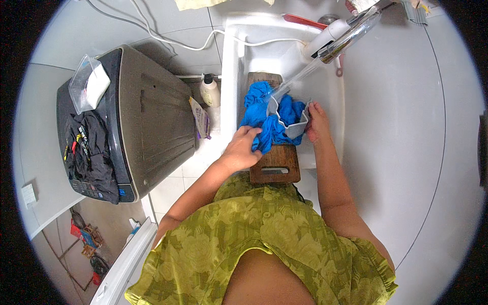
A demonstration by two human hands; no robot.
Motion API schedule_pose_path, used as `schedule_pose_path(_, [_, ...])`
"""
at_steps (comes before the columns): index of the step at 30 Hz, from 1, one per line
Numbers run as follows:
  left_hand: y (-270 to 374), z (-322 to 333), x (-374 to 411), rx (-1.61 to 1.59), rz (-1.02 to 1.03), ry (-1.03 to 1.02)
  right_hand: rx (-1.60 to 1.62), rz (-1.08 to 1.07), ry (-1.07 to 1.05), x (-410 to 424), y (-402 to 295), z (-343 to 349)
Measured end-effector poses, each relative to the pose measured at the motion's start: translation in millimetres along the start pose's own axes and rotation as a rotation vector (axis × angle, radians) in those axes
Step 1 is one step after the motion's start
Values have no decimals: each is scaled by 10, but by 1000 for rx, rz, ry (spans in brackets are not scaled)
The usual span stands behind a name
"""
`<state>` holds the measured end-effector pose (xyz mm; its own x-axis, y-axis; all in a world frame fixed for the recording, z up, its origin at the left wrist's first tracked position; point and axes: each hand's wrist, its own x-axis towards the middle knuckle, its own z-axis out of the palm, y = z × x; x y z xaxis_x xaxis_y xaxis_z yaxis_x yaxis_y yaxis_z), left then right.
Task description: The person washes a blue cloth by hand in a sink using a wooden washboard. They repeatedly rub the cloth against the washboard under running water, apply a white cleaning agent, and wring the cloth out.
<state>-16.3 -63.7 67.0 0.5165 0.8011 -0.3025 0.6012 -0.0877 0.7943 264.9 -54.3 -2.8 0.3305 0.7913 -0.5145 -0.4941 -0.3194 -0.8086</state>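
Observation:
Soaked blue cloth (263,114) lies bunched over a wooden washboard (276,162) that slants inside the white sink (233,87). My left hand (242,146) grips the near left part of the cloth between thumb and fingers. My right hand (318,122) holds the right side of a pale plastic container (296,130) with a wavy rim. Blue shows within the container's rim; whether cloth or something else lies inside, I cannot tell. Water (293,81) streams from the chrome faucet (349,36) onto the cloth and the container's left edge.
A red-handled utensil (303,20) lies along the sink's back rim. Left of the sink stand a bottle (209,91) and a packet (200,118). A washing machine (156,118) carries dark clothing (89,152) and a clear plastic box (85,85). A white cable (206,45) crosses the sink's back.

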Motion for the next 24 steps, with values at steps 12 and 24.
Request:
schedule_pose_path(12, [-203,328,1164,-621,-502,127,463,197,-313,-547,-410,431])
schedule_pose_path(24, [-174,24,868,-1462,-122,271,-1395,-449,-200,-716,-28,211])
